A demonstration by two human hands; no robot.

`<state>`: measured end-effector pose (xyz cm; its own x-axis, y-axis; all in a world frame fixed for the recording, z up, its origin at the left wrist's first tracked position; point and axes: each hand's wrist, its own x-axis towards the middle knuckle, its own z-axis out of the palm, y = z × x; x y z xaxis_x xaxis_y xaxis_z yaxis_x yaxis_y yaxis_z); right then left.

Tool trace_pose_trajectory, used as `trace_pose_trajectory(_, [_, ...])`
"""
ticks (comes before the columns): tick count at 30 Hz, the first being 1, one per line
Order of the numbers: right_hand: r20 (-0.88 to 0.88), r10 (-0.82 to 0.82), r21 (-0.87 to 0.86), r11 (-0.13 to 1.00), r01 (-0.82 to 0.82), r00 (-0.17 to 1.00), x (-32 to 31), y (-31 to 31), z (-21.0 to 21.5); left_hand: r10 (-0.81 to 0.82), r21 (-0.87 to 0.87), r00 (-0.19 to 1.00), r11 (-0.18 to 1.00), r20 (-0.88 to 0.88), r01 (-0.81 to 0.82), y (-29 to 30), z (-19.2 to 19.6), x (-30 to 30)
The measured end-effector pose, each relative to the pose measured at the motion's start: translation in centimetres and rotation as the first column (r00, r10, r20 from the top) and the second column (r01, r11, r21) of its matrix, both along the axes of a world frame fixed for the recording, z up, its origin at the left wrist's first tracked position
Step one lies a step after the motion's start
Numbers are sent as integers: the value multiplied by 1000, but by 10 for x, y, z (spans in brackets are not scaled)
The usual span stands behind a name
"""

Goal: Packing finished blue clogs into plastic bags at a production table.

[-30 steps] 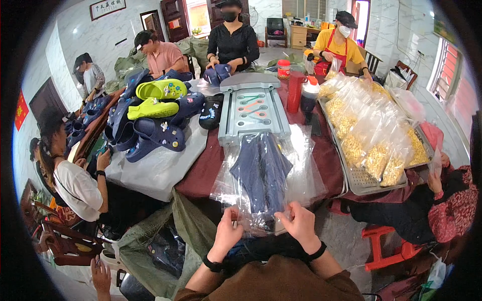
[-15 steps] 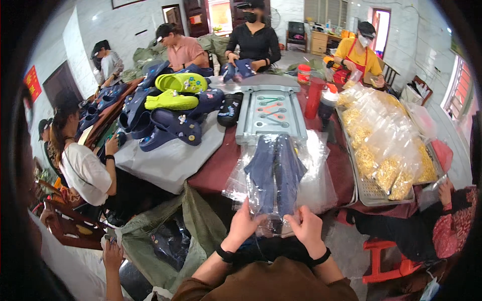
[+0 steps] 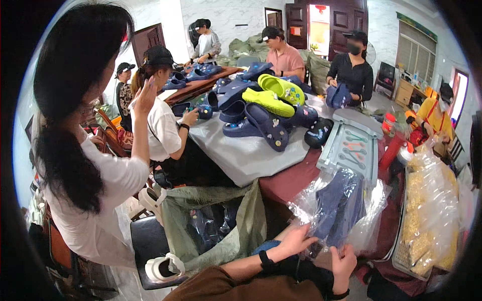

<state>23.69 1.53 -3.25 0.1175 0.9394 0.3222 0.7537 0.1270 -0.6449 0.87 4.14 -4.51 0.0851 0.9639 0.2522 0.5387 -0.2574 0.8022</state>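
Head view: nearest, the person's left hand pinches the lower left edge of a clear plastic bag with dark-blue contents, while the right hand has its lower right edge between thumb and fingers, so each grip is closed on the film. The bag slants away from the hands at the near edge of the desk, its far end meeting a grey plastic board with red and green markings. Left of the forearms gapes a green woven sack with dark-blue shoes inside, and beside it a white clog sits on a black chair seat. Right of the bag stands a metal tray carrying clear bags of yellow pieces. Farther across, a black clog lies next to the board, near a heap of navy clogs topped by two lime-green clogs. Beyond the heap, a co-worker in black holds another navy clog; behind rises a brown panelled door.
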Motion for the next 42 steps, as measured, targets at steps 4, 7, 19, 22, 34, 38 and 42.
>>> trace_pose_trajectory(4, [-23, 42, 92, 995, -40, 999, 0, 1, -3, 69, -59, 998, 996, 3, -68, -1, -9, -1])
trace_pose_trajectory(7, [-57, 59, 112, 992, -52, 997, 7, 4, -17, 29, 156, 999, 987, 16, -31, 3, -12, 1])
trace_pose_trajectory(19, [11, 18, 119, 993, -20, 1000, 2, 10, -10, 65, 294, 994, 955, -92, -35, 7, 9, 9])
trace_pose_trajectory(22, [25, -10, 66, 998, 8, 1000, 1, 12, -3, 75, 228, 995, 972, -64, -58, 5, 16, 10])
trace_pose_trajectory(34, [-47, 60, 62, 996, -57, 997, -17, 9, 8, 120, 171, 991, 977, 52, -128, -2, 19, 13])
trace_pose_trajectory(38, [-34, 74, 77, 995, -71, 997, -18, 10, 3, 72, 154, 991, 984, 112, -89, -5, 17, 15])
trace_pose_trajectory(42, [6, 75, 61, 995, -75, 997, -18, 11, 1, 50, 173, 982, 981, 183, -82, -5, 19, 15])
